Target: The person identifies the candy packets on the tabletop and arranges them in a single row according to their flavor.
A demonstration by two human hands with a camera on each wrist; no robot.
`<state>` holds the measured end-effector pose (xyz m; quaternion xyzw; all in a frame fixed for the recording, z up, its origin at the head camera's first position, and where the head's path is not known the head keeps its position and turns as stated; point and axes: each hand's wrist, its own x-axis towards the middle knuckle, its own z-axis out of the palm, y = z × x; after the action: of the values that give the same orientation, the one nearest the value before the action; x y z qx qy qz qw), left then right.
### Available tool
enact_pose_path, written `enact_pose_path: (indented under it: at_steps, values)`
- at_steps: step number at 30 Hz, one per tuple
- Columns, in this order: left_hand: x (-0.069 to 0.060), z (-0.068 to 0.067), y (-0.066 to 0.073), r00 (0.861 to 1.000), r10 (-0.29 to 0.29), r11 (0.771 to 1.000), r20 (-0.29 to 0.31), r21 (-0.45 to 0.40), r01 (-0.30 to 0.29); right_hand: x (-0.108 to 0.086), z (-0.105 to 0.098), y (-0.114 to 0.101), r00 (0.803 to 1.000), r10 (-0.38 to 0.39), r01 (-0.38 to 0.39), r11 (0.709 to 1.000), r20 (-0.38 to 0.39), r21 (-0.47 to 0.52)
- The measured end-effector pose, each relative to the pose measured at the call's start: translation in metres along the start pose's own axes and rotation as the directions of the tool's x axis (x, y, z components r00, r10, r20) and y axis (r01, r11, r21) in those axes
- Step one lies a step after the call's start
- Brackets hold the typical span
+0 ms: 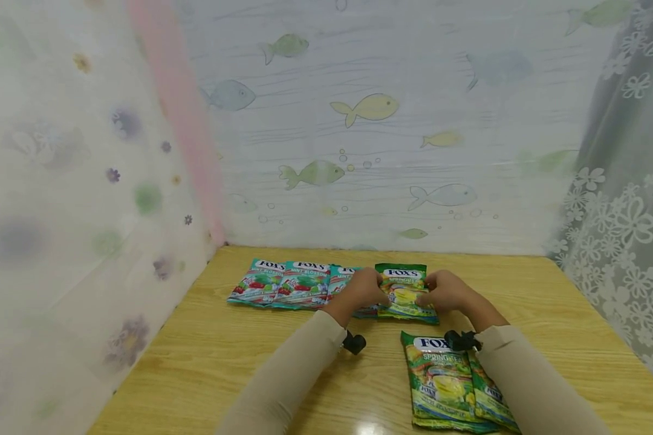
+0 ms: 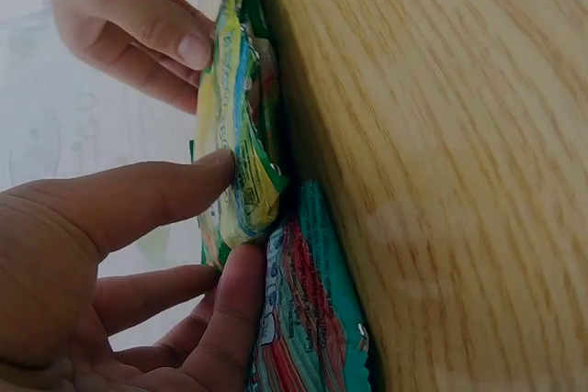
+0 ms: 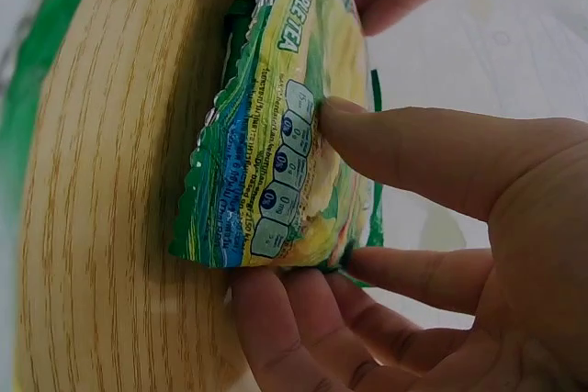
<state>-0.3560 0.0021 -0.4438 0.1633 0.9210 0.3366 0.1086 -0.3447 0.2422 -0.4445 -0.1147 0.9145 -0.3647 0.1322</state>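
Observation:
A green and yellow Fox's Spring Tea candy bag [image 1: 404, 294] lies at the right end of a row near the back of the table. On its left edge, my left hand [image 1: 362, 289] grips it, thumb on the front and fingers at the side. My right hand [image 1: 450, 291] holds the opposite edge, with the thumb pressed on the printed front [image 3: 294, 144]. A teal Mint Blossom bag [image 1: 340, 279] sits just left of it, partly hidden by my left hand. In the left wrist view that teal bag [image 2: 308, 319] is right beside my left fingers.
Two more Mint Blossom bags [image 1: 303, 285] [image 1: 258, 283] continue the row leftward, overlapping. Nearer the front right lie Spring Tea bags [image 1: 441, 383], partly covered by my right sleeve [image 1: 528, 380]. Patterned sheets [image 1: 315, 205] border the wooden table [image 1: 207, 350] at the back and sides.

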Motion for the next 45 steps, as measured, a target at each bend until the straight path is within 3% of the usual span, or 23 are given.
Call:
enact_pose_path:
  at_steps: [12, 32, 40, 45]
  values:
    - [-0.0003, 0.0036, 0.001, 0.998, -0.05, 0.999, -0.023, 0.014, 0.05, -0.0018, 0.0018, -0.0067, 1.0, 0.002, -0.002, 1.0, 0.027, -0.008]
    - [-0.0006, 0.0081, 0.0022, 0.999, -0.007, 1.0, -0.035, 0.028, 0.008, -0.0068, 0.004, -0.0054, 0.999, 0.039, -0.039, 0.999, 0.02, -0.009]
    - [-0.0025, 0.0054, 0.0032, 0.999, -0.024, 0.999, -0.047, 0.021, 0.025, -0.0071, 0.0047, -0.0056, 1.0, -0.008, 0.005, 0.993, -0.027, -0.114]
    - [-0.0037, 0.007, -0.0007, 0.998, -0.036, 0.999, -0.052, 0.01, 0.037, -0.0066, 0.0084, -0.0065, 1.0, 0.01, -0.013, 0.994, -0.026, -0.113]
